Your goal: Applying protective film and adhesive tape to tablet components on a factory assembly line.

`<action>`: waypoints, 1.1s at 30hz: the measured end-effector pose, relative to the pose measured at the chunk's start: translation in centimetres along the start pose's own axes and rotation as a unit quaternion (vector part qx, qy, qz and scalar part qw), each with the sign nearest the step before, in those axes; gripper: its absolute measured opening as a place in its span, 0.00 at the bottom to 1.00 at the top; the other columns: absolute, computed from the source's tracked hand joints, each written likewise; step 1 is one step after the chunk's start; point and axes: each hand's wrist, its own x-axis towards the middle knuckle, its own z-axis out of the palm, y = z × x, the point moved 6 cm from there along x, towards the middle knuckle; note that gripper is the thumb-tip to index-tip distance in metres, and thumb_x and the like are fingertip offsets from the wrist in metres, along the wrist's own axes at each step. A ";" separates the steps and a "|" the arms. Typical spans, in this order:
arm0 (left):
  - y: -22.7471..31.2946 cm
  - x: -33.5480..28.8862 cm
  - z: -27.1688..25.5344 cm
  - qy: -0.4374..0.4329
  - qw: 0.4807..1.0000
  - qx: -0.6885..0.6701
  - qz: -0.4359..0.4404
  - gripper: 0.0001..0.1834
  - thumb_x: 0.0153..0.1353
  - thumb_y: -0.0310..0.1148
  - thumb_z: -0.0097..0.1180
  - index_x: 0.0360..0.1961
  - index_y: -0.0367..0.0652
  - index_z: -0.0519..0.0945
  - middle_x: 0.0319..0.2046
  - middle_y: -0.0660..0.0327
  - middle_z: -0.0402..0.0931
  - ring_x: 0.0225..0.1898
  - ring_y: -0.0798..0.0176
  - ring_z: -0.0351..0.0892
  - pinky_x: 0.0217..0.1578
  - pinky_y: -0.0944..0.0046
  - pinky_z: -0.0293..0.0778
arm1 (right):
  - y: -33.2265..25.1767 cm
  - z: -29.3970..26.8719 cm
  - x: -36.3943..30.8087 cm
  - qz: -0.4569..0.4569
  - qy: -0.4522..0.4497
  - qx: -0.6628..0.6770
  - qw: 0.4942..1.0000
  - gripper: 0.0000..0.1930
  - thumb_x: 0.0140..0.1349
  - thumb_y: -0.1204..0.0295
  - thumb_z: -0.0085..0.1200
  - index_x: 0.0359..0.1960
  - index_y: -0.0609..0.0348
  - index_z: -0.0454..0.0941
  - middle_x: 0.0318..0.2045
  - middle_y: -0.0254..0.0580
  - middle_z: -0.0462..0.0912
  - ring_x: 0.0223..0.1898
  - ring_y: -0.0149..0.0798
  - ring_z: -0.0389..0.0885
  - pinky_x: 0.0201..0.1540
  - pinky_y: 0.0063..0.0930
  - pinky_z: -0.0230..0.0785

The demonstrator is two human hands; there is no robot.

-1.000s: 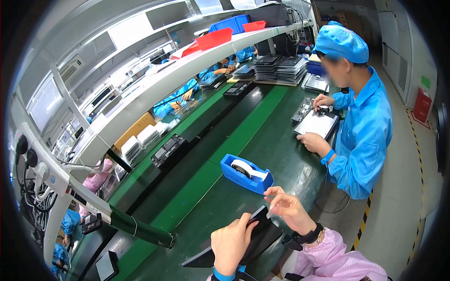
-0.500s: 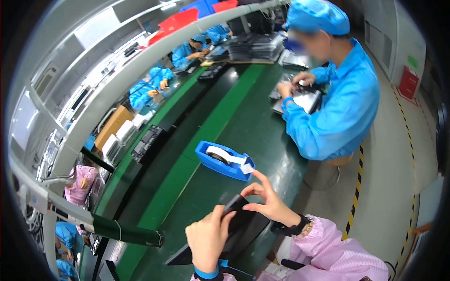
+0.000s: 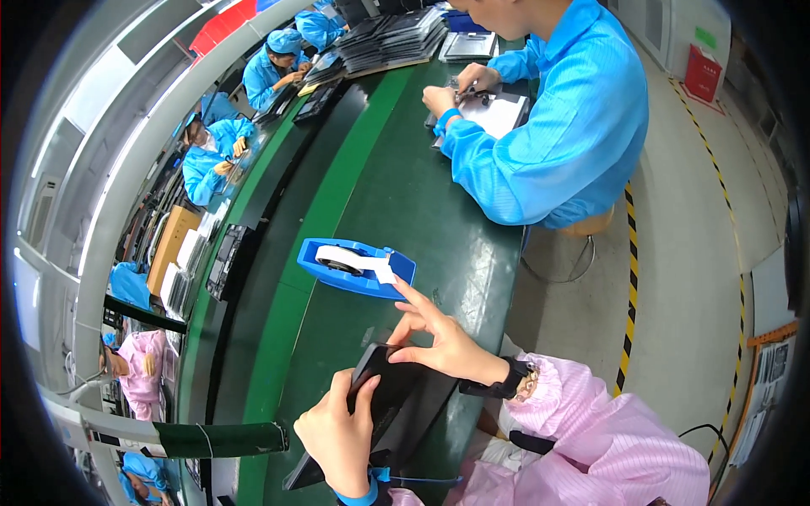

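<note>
A dark, thin flat panel (image 3: pixel 392 392), laptop-like in shape, stands tilted over the bench in front of me. My left hand (image 3: pixel 339 434) is closed on its left edge, thumb and forefinger at the upper part. At the panel's top corner, the thumb and a bent finger of my right hand (image 3: pixel 451 344) pinch the edge. The right forefinger stretches forward to the white tape end on a blue tape dispenser (image 3: pixel 388 291). Fingertip and tape look in contact, though a small gap cannot be ruled out. A white tape roll (image 3: pixel 337 260) sits in the dispenser.
The green bench (image 3: pixel 354 219) runs away from me. A co-worker in blue (image 3: pixel 548 126) handles a flat silver device at its right edge. Stacked dark panels (image 3: pixel 388 42) lie at the far end. A dark part (image 3: pixel 229 263) lies left of the dispenser. A green-wrapped post (image 3: pixel 228 438) juts in at lower left.
My view has swung, so the bench, dispenser and co-worker sit further left and mostly higher. Both hands keep their hold on the panel, and the right forefinger stays by the tape end.
</note>
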 end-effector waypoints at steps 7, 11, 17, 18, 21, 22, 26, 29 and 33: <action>0.0 -0.3 -0.2 0.026 1.000 0.005 0.009 0.10 0.52 0.39 0.62 0.26 0.48 0.75 0.14 0.63 0.75 0.12 0.59 0.72 0.13 0.65 0.61 | -2.1 -0.7 0.5 -0.064 -0.006 -0.001 0.998 0.05 0.53 0.74 0.59 0.32 0.56 0.79 0.45 0.36 0.67 0.52 0.35 0.64 0.58 0.32 0.54; 0.2 -0.3 -0.1 0.022 1.000 0.006 0.010 0.10 0.52 0.39 0.62 0.26 0.48 0.75 0.14 0.64 0.74 0.12 0.60 0.70 0.13 0.65 0.61 | -4.4 0.0 1.5 -0.083 -0.034 -0.064 0.994 0.04 0.53 0.73 0.60 0.28 0.57 0.78 0.44 0.35 0.68 0.50 0.34 0.66 0.58 0.32 0.54; 0.1 -0.5 -0.1 0.027 0.999 -0.009 0.015 0.09 0.51 0.38 0.62 0.26 0.49 0.75 0.14 0.65 0.73 0.12 0.60 0.71 0.13 0.65 0.61 | -4.6 1.1 1.6 -0.022 -0.076 -0.005 0.997 0.05 0.52 0.72 0.61 0.28 0.57 0.79 0.41 0.35 0.68 0.48 0.32 0.66 0.55 0.31 0.56; 0.0 -0.5 -0.1 0.022 1.000 -0.012 0.014 0.09 0.51 0.38 0.62 0.26 0.49 0.75 0.15 0.65 0.74 0.13 0.60 0.71 0.14 0.65 0.62 | -4.6 1.4 1.5 -0.027 -0.062 -0.029 0.997 0.05 0.51 0.73 0.61 0.28 0.57 0.79 0.41 0.35 0.68 0.48 0.33 0.66 0.55 0.31 0.57; 0.2 -0.5 -0.3 0.023 1.000 0.005 0.018 0.09 0.52 0.39 0.61 0.26 0.48 0.74 0.16 0.65 0.74 0.13 0.60 0.72 0.13 0.65 0.62 | -4.2 1.7 1.7 -0.063 -0.026 -0.082 0.994 0.05 0.50 0.74 0.61 0.28 0.58 0.79 0.41 0.36 0.68 0.47 0.34 0.66 0.54 0.31 0.58; 0.2 -0.6 -0.2 0.024 1.000 0.005 0.017 0.09 0.52 0.39 0.61 0.26 0.48 0.74 0.16 0.65 0.74 0.13 0.60 0.72 0.13 0.65 0.62 | -4.1 1.8 1.8 -0.063 -0.028 -0.081 0.994 0.05 0.50 0.74 0.61 0.28 0.58 0.79 0.41 0.36 0.68 0.47 0.34 0.66 0.54 0.31 0.58; 0.2 -0.7 -0.2 0.028 0.999 -0.030 0.000 0.11 0.51 0.39 0.63 0.25 0.46 0.75 0.14 0.61 0.74 0.13 0.56 0.72 0.14 0.62 0.61 | -4.3 1.8 1.8 -0.071 -0.011 -0.097 0.993 0.05 0.50 0.75 0.61 0.28 0.58 0.79 0.41 0.35 0.69 0.47 0.36 0.67 0.53 0.31 0.60; 0.2 -0.6 -0.2 0.025 0.999 -0.029 -0.001 0.11 0.51 0.40 0.62 0.25 0.47 0.75 0.13 0.61 0.73 0.13 0.56 0.71 0.13 0.62 0.61 | -4.7 1.6 1.7 -0.067 -0.002 -0.091 0.994 0.05 0.50 0.76 0.61 0.28 0.58 0.78 0.40 0.35 0.69 0.46 0.36 0.67 0.52 0.31 0.60; 0.1 -0.6 -0.3 0.017 1.000 -0.024 -0.001 0.11 0.51 0.40 0.62 0.26 0.47 0.75 0.13 0.62 0.73 0.12 0.56 0.71 0.13 0.62 0.61 | -5.4 1.7 1.7 -0.101 -0.004 -0.177 0.979 0.05 0.49 0.75 0.62 0.27 0.58 0.78 0.40 0.36 0.69 0.46 0.38 0.68 0.52 0.32 0.59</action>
